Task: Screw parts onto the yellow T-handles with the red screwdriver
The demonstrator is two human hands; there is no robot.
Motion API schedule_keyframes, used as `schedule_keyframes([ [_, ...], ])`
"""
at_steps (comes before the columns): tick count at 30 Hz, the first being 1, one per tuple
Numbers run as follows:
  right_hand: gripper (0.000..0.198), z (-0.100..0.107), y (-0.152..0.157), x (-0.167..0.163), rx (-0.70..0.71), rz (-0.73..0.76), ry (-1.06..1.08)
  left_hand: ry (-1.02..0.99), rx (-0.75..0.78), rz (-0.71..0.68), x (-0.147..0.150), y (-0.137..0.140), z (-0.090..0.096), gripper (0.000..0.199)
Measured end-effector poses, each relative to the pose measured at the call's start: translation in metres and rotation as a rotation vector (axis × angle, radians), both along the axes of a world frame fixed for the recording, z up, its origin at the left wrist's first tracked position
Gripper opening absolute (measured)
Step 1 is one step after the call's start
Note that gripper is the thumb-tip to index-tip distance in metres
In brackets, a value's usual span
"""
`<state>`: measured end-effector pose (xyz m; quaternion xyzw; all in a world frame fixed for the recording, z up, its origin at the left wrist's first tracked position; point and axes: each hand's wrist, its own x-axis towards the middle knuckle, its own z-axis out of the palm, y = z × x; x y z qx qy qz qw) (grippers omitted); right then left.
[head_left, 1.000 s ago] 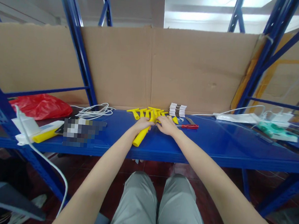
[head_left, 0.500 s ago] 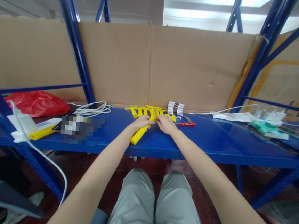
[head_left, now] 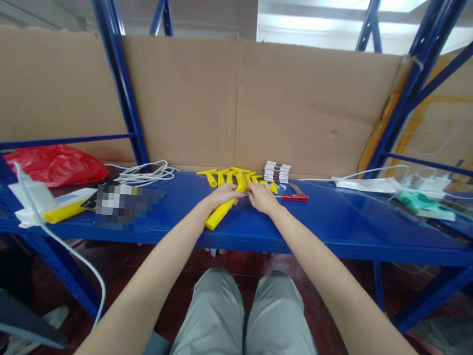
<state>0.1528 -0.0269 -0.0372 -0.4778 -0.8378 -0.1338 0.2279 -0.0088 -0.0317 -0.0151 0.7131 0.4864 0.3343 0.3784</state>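
Note:
My left hand [head_left: 223, 194] is wrapped round a yellow T-shaped tool that looks like a scraper [head_left: 217, 217]; its thick tubular handle points toward me, over the table's front edge. At the far end of this tool, my right hand [head_left: 262, 197] has its fingers bent together close to the head. What they pinch is hidden by the hand itself. Several similar yellow T-shaped tools [head_left: 212, 177] lie in a row just beyond both hands. To the right of my right hand lies a red-handled screwdriver [head_left: 296, 197].
A stack of small white pieces [head_left: 277, 171] stands behind the screwdriver on the blue shelf table [head_left: 340, 220]. White cables [head_left: 148, 173], a red plastic bag [head_left: 59, 165] and a yellow tube [head_left: 64, 212] lie left. A cardboard sheet [head_left: 185, 96] closes off the back.
The view has shifted very slightly. Both hands stay at the yellow scraper, with no clear movement of it.

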Motion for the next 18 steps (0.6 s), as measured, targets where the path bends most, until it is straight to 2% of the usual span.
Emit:
schedule_keyframes([
  [18,0.027,0.0030,-0.0040,-0.0015,-0.040,-0.043,-0.039,-0.036,-0.043,-0.006,0.0006,0.0008,0.0015,0.018],
])
